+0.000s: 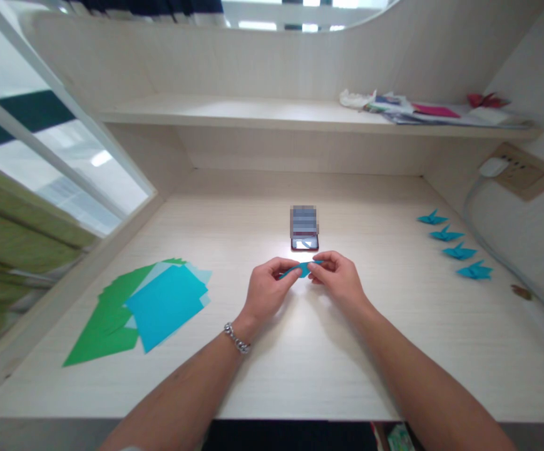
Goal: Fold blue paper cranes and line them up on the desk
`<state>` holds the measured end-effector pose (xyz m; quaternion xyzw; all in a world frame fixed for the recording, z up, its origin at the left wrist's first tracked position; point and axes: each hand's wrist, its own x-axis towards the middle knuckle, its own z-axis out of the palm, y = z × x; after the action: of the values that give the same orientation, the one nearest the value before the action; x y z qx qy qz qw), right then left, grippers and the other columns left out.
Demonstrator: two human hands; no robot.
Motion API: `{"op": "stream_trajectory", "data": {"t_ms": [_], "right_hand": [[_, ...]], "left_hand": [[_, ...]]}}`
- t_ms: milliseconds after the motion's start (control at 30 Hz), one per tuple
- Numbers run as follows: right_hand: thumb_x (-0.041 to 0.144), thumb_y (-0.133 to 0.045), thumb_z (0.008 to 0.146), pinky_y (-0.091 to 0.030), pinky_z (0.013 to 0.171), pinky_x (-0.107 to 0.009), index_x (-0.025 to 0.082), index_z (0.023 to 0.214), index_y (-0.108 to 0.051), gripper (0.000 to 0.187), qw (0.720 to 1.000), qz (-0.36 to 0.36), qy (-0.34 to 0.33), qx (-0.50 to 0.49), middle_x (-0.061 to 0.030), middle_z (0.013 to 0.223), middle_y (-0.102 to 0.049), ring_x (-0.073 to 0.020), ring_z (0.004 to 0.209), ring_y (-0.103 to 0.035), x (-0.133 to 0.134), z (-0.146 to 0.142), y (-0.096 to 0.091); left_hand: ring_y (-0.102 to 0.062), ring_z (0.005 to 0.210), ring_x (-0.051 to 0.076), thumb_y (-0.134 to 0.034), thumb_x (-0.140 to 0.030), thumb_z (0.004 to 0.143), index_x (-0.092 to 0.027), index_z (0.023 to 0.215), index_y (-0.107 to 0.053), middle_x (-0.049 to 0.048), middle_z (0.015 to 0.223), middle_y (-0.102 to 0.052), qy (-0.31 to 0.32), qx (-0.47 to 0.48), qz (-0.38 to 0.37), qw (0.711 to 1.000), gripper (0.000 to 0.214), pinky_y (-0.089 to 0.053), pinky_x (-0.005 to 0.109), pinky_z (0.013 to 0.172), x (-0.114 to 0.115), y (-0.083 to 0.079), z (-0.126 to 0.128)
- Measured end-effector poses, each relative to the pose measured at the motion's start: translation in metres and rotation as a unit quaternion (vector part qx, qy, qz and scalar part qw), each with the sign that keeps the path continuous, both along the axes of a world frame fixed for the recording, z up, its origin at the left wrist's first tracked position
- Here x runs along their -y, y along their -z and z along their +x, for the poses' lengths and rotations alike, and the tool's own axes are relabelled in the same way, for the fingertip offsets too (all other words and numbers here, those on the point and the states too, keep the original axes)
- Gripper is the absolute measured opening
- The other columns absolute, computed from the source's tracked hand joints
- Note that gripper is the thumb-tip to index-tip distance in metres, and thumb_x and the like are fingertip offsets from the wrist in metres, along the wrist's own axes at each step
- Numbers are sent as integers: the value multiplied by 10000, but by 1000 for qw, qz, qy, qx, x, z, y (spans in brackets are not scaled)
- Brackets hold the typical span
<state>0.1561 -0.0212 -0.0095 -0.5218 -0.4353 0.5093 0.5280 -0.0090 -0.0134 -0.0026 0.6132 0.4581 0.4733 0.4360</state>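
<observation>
A small folded piece of blue paper [304, 270] is pinched between both hands above the middle of the desk. My left hand [272, 283], with a chain bracelet on its wrist, closes thumb and fingers on the paper's left end. On the right end, the thumb and fingertips of my right hand [338, 275] press together. Parts of the paper are hidden behind the fingers, so its full shape cannot be made out. Just beyond the hands lies a phone [304, 243], its screen partly blurred.
Sheets of blue paper [168, 304] overlap green sheets [107, 319] at the left. Several folded blue paper cranes [459, 252] line the right side, near a cable [471, 213] from a wall socket [528, 172]. Papers [407, 111] lie on the shelf [234, 116] above.
</observation>
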Motion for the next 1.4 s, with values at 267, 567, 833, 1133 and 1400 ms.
{"op": "stream_trajectory", "data": {"t_ms": [267,567,833,1133,1400], "right_hand": [[334,-689,737,-513,725,-329,172,837,-720,192,988,78,-45,128,-72,857,-723,-200,790,-656,3,5,-7],[264,-679,727,-515,646,-300,167,810,-730,137,984,58,-116,124,-48,750,-711,-169,682,-641,5,9,-12],[267,-736,654,-557,641,-315,181,794,-757,166,991,3,-130,-1,-36,724,-720,-168,669,-661,9,8,-21],[362,-744,682,-551,660,-309,173,821,-747,234,990,-5,-137,-16,-51,774,-719,-167,699,-662,10,8,-21],[321,-709,722,-531,650,-307,171,867,-760,214,987,22,-146,61,-60,764,-729,-173,684,-656,8,11,-18]], "left_hand": [[-671,769,184,-698,-283,772,-136,879,-720,95,863,-734,45,2,-44,998,183,-540,316,737,-2,0,-2],[-651,692,164,-688,-255,759,-145,823,-702,75,788,-715,95,9,-76,993,128,-540,289,640,-2,-7,-3],[-626,590,137,-713,-187,686,-146,758,-713,37,683,-693,82,68,-104,989,83,-530,252,565,-1,-10,-2],[-645,649,157,-690,-211,724,-167,758,-727,42,728,-716,70,13,-38,997,67,-534,263,630,2,-9,-4],[-676,745,179,-723,-256,742,-153,837,-708,70,825,-728,84,16,-33,996,141,-555,289,707,2,-4,-5]]}}
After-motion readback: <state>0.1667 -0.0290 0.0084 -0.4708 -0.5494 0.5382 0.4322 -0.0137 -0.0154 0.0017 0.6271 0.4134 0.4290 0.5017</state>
